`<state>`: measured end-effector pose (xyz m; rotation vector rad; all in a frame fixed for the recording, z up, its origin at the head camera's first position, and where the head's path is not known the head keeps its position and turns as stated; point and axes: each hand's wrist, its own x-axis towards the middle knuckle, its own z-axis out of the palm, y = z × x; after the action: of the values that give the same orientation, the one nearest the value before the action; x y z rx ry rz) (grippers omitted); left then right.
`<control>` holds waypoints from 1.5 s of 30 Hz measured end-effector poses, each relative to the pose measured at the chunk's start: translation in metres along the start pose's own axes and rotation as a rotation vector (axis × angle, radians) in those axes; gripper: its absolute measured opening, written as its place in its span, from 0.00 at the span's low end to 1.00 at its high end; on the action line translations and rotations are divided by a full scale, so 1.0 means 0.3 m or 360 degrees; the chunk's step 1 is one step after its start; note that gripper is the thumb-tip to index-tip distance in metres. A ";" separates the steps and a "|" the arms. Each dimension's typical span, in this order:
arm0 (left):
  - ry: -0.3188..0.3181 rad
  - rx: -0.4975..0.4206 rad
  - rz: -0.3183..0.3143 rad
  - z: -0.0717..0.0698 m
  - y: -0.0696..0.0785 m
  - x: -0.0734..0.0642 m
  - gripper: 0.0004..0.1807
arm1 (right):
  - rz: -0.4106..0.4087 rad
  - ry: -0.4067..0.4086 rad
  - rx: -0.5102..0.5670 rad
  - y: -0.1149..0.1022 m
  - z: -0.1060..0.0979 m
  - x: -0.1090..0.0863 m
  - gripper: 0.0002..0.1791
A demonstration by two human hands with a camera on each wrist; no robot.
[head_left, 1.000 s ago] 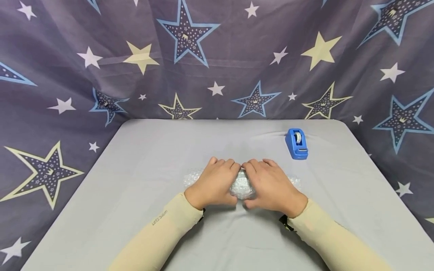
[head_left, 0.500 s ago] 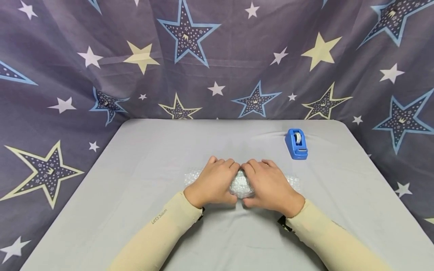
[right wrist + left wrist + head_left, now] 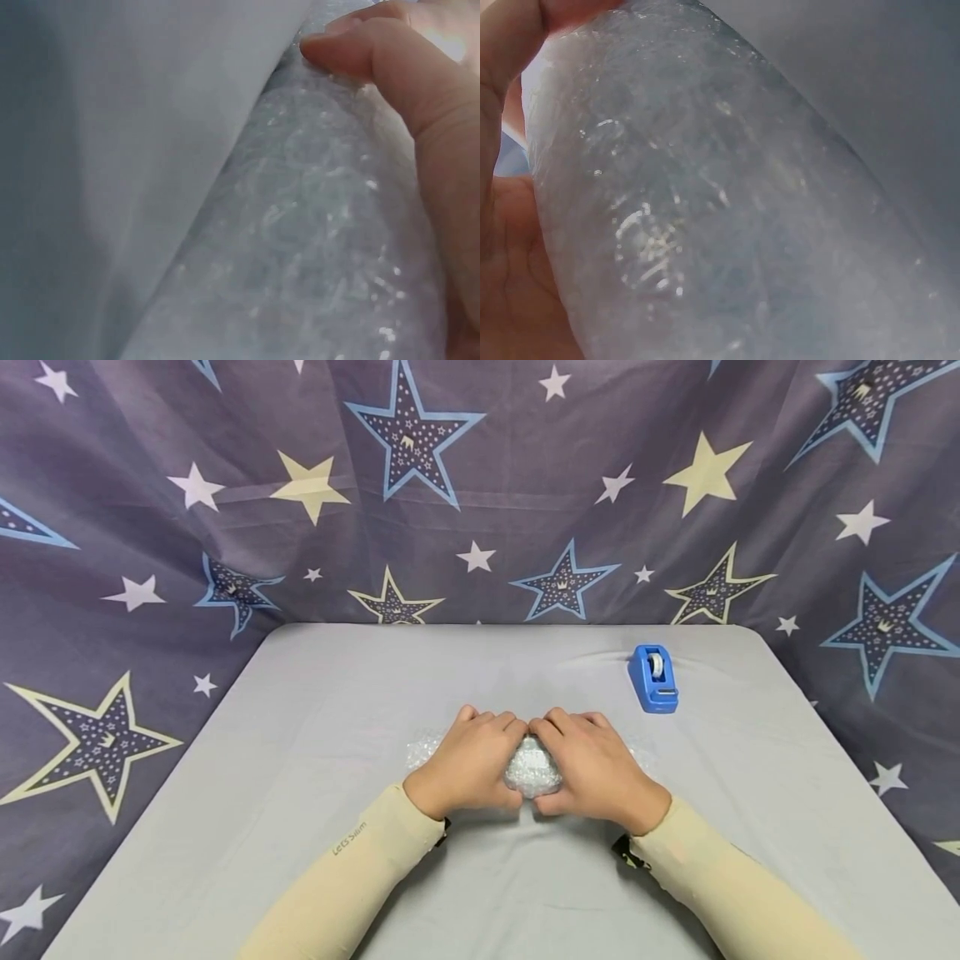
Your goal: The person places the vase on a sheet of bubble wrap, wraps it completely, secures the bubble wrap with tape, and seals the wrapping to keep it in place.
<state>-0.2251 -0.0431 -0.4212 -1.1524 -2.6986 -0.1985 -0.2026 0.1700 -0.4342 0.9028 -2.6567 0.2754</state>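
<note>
A roll of clear bubble wrap [image 3: 533, 770] lies crosswise on the table, its middle bulging between the two hands. My left hand [image 3: 474, 766] grips it from the left, fingers over the far side and thumb on the near side. From the right, my right hand [image 3: 596, 770] holds it the same way, so the fingertips of both hands nearly meet on top. Flatter wrap ends stick out past each hand. Up close in the left wrist view, the bubble wrap [image 3: 705, 195] fills most of the picture. In the right wrist view, the thumb presses on the bubble wrap [image 3: 315, 202].
A blue tape dispenser [image 3: 654, 680] with a roll of tape stands at the back right of the table. The table [image 3: 337, 693] has a pale grey cloth. Behind it hangs a dark curtain [image 3: 510, 468] printed with stars.
Both hands keep their grip on the bubble wrap. The right hand and the wrap have shifted very slightly to the left, and less of the wrap's right end shows.
</note>
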 end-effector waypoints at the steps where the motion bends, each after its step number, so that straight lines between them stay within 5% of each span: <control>1: -0.0001 0.0000 0.0002 0.000 -0.001 0.000 0.41 | 0.0009 -0.0006 0.0008 0.000 0.000 0.000 0.50; 16: 0.0002 -0.0017 0.0009 -0.002 0.005 -0.003 0.38 | 0.0032 -0.0088 0.0076 0.021 -0.002 0.004 0.47; 30: 0.0045 0.0265 0.0015 -0.015 0.030 -0.013 0.42 | 0.0007 -0.0092 0.0070 0.021 -0.004 -0.002 0.48; 45: 0.0070 0.0186 0.0041 -0.013 0.014 -0.009 0.40 | 0.0017 -0.0045 -0.0077 -0.003 -0.011 -0.005 0.51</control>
<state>-0.2196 -0.0429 -0.4179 -1.1348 -2.6175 -0.0606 -0.2000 0.1712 -0.4316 0.8839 -2.6828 0.2015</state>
